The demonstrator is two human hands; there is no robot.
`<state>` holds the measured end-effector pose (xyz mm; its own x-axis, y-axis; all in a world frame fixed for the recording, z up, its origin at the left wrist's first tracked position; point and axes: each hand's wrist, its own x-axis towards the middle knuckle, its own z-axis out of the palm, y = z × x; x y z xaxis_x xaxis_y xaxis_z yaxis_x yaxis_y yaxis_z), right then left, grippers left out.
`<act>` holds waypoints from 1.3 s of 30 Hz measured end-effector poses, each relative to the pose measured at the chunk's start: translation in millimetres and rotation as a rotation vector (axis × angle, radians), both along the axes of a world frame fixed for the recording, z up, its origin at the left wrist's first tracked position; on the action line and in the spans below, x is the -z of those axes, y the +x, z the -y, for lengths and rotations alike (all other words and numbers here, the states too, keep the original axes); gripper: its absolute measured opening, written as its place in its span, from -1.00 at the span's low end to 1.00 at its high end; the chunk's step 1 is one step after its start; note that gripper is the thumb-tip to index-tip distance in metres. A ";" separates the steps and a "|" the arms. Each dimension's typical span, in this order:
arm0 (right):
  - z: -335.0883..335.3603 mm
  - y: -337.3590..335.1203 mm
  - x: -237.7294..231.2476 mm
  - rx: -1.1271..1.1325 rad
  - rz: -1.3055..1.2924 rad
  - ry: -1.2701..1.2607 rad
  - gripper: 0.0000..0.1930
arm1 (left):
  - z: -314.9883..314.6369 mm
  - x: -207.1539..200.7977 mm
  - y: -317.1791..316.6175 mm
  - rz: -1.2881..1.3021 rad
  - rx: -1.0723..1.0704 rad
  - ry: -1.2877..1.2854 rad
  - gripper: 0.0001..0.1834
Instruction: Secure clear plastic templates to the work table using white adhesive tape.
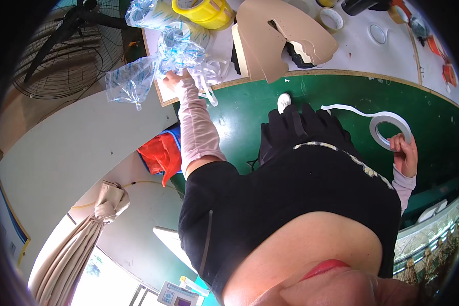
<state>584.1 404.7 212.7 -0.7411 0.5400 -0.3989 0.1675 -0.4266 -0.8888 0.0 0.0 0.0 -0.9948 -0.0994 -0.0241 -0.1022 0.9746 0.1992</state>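
Observation:
My right hand (405, 153) grips a roll of white tape (380, 133) by its rim, above the green floor. A loose strip of the tape trails from the roll to the left. At the table's left corner my left hand (176, 80) is closed on crumpled clear plastic film (178, 53) with blue printing. A puffed part of the film (130, 81) hangs past the table edge. White strips (209, 81) dangle beside that hand. Its fingertips are partly hidden by the film.
Beige cut panels (285, 38) lie on the table, partly overhanging its front edge. Yellow tape rolls (204, 13) stand at the back left. Another tape roll (331, 20) sits further right. A caged fan (69, 51) is at far left, with a red bag (160, 155) below the table.

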 end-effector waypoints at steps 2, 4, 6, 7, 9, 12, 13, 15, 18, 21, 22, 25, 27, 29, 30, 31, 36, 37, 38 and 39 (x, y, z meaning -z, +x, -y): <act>1.2 -4.1 -0.5 0.011 0.002 0.018 -0.66 | 4.7 13.1 -12.6 0.057 0.009 0.051 -0.50; 8.5 -4.7 -1.0 -0.002 0.004 0.005 -0.66 | 24.4 22.8 -15.7 0.071 0.067 0.017 -0.56; 5.5 -3.3 -2.2 0.005 0.001 0.012 -0.65 | 25.2 44.6 -19.9 0.252 0.053 0.274 -0.63; 4.9 -2.5 -1.6 0.011 -0.004 0.006 -0.64 | 22.8 54.0 -21.9 0.272 0.135 0.277 -0.66; 9.2 -1.2 4.1 0.025 -0.010 -0.016 -0.64 | 21.7 57.7 -22.2 0.309 0.245 0.263 -0.68; 10.3 2.9 2.7 0.045 0.012 -0.019 -0.63 | 12.3 44.3 -4.7 0.202 0.414 -0.047 -0.66; 11.6 4.0 2.4 0.049 0.012 -0.024 -0.63 | 10.1 37.6 0.5 0.158 0.446 -0.128 -0.65; 13.9 2.3 4.1 0.055 0.002 -0.030 -0.63 | 6.0 23.6 -0.1 0.199 0.363 -0.180 -0.53; 16.1 1.9 -0.1 0.054 0.022 -0.024 -0.70 | -1.5 11.9 -6.5 0.215 0.232 -0.243 -0.22; 16.0 2.2 -4.1 0.036 0.065 -0.015 -0.82 | -6.9 -3.4 0.1 0.154 0.243 -0.274 0.05; 16.2 3.1 -3.6 0.035 0.060 -0.017 -0.82 | -10.5 -9.0 3.7 0.250 0.088 -0.187 0.28; 14.4 6.3 1.4 0.053 0.017 -0.027 -0.69 | -15.6 -20.0 4.0 0.256 -0.035 -0.216 0.41; 15.3 9.6 5.3 0.068 0.004 -0.038 -0.62 | -4.6 -19.9 -0.8 0.205 0.003 -0.160 0.34; 13.9 9.2 9.5 0.068 -0.036 -0.048 -0.62 | 16.7 -19.3 -15.0 0.204 0.139 -0.207 0.22; 13.7 8.4 10.8 0.072 0.012 -0.055 -0.62 | 23.9 -16.9 -29.1 0.364 0.294 -0.438 -0.01; 14.1 7.1 10.9 0.069 0.013 -0.066 -0.61 | 38.5 -13.0 -33.1 0.389 0.334 -0.522 -0.12; 22.4 -2.6 1.1 0.136 0.090 0.010 -0.69 | 58.5 24.3 -66.0 0.314 0.418 -0.500 -0.22; 24.2 -2.6 -3.3 0.112 0.123 0.038 -0.73 | 60.6 32.1 -68.0 0.291 0.420 -0.466 -0.24; 26.5 -4.6 -4.2 0.101 0.139 0.054 -0.69 | 61.2 40.4 -68.4 0.258 0.416 -0.441 -0.26; 27.3 -4.1 -7.3 0.080 0.131 0.074 -0.71 | 63.1 47.4 -68.7 0.229 0.405 -0.405 -0.28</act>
<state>580.0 377.4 220.1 -0.6390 0.6268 -0.4458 0.2520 -0.3770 -0.8913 -68.7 -63.1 -47.4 -0.9295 0.2391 -0.2810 0.2952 0.9387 -0.1777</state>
